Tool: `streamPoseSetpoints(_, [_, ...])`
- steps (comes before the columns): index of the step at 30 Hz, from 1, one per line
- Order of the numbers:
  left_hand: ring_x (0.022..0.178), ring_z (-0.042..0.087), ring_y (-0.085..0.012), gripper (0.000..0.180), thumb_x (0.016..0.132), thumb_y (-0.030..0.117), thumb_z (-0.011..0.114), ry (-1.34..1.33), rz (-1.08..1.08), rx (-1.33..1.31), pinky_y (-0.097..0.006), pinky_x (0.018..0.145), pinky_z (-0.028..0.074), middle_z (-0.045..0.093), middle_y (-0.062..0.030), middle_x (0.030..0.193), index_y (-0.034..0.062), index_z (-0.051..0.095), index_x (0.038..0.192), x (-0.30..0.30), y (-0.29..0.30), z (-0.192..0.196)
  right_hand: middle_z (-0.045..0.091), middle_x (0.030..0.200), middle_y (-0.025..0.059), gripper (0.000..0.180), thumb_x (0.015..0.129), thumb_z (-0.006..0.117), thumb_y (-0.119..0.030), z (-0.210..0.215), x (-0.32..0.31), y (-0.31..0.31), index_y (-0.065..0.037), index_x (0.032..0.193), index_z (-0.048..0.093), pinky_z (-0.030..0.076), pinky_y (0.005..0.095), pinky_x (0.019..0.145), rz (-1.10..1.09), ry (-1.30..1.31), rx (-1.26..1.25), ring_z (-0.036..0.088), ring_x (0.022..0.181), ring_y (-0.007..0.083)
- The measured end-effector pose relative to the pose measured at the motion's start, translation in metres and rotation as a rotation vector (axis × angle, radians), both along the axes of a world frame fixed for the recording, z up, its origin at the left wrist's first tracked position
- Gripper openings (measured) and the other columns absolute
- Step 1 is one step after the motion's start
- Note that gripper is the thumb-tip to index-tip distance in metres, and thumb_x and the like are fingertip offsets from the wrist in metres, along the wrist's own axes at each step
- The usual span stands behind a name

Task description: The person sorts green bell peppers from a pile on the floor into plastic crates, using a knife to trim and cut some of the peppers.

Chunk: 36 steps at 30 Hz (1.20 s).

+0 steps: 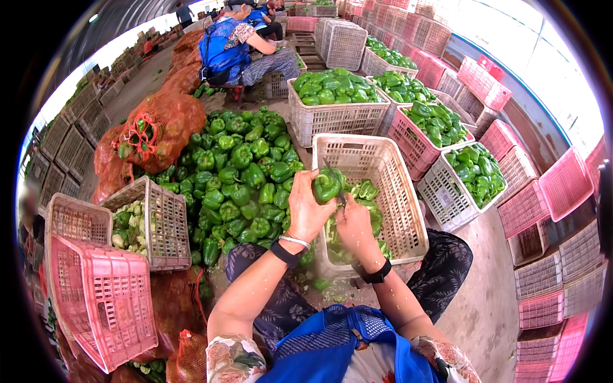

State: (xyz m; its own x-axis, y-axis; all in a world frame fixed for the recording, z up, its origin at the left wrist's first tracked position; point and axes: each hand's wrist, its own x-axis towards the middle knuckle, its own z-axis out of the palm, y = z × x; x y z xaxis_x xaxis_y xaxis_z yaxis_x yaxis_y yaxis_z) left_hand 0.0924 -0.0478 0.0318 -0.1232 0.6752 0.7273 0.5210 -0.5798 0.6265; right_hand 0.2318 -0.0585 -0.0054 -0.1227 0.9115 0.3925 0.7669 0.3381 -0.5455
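Observation:
A green bell pepper (326, 186) is gripped in my left hand (304, 209), its fingers curled round the near and left side. Close on its right, my right hand (356, 226) is closed round a small knife (341, 196). The knife's narrow dark blade lies against the pepper, partly hidden by it. Both hands are above a whitish plastic crate (408, 220) standing between my knees. Cut green pepper pieces (369, 190) lie inside it, some hidden beneath my right hand.
Left of the crate spreads a large heap of green peppers (233, 172). Beyond it bulges an orange mesh sack (159, 127). A crate of pale cores (167, 220) and a pink crate (105, 300) stand at left. Pepper-filled crates (338, 118) line the far right; another person (239, 48) sits ahead.

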Motion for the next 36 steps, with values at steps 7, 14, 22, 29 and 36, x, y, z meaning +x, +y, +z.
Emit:
streamPoseSetpoints(7, [0.091, 0.062, -0.0157, 0.045, 0.069, -0.003, 0.077, -0.585, -0.337, -0.343, -0.029, 0.081, 0.052, 0.063, -0.0054, 0.098, -0.0012, 0.056, 0.109, 0.009, 0.012, -0.005, 0.064, 0.077, 0.0275, 0.034, 0.084, 0.053, -0.009, -0.032, 0.017, 0.001, 0.012, 0.111, 0.055, 0.051, 0.0533, 0.065, -0.057, -0.005, 0.003, 0.064, 0.071, 0.0452])
streamPoseSetpoints(14, [0.091, 0.064, -0.014, 0.044, 0.079, -0.011, 0.069, -1.135, -0.724, -0.365, -0.028, 0.085, 0.054, 0.064, -0.0064, 0.106, -0.0019, 0.056, 0.12, -0.007, 0.028, 0.015, 0.065, 0.076, 0.0272, 0.019, 0.084, 0.053, -0.01, -0.07, 0.074, 0.005, 0.0, 0.098, 0.062, 0.051, 0.0552, 0.067, -0.176, -0.051, -0.089, 0.064, 0.073, 0.047])
streamPoseSetpoints(22, [0.103, 0.064, -0.0186, 0.049, 0.087, -0.004, 0.064, -1.201, -0.933, -0.654, -0.033, 0.093, 0.052, 0.064, -0.0091, 0.116, -0.0032, 0.049, 0.134, -0.002, 0.025, -0.01, 0.067, 0.103, 0.0181, 0.04, 0.082, 0.067, -0.011, 0.04, 0.05, 0.013, -0.003, 0.121, 0.061, 0.054, 0.0439, 0.075, 0.05, 0.35, 0.373, 0.068, 0.089, 0.0374])
streamPoseSetpoints(29, [0.112, 0.058, -0.016, 0.054, 0.092, 0.006, 0.065, -0.763, -0.863, -0.892, -0.031, 0.1, 0.047, 0.058, -0.0101, 0.125, -0.0054, 0.042, 0.139, 0.001, 0.009, -0.032, 0.067, 0.107, 0.0178, 0.054, 0.073, 0.074, -0.021, 0.04, 0.029, 0.01, -0.004, 0.122, 0.059, 0.054, 0.0463, 0.073, 0.109, -0.093, 0.152, 0.067, 0.087, 0.0383])
streamPoseSetpoints(36, [0.11, 0.059, -0.0135, 0.049, 0.091, 0.006, 0.066, -0.591, -0.95, -0.901, -0.028, 0.097, 0.049, 0.061, -0.0052, 0.123, -0.0003, 0.048, 0.137, -0.018, 0.001, -0.041, 0.069, 0.083, 0.0236, 0.059, 0.063, 0.085, -0.042, 0.009, 0.031, 0.014, 0.001, 0.099, 0.068, 0.055, 0.0408, 0.071, 0.083, 0.05, -0.026, 0.07, 0.078, 0.0371])
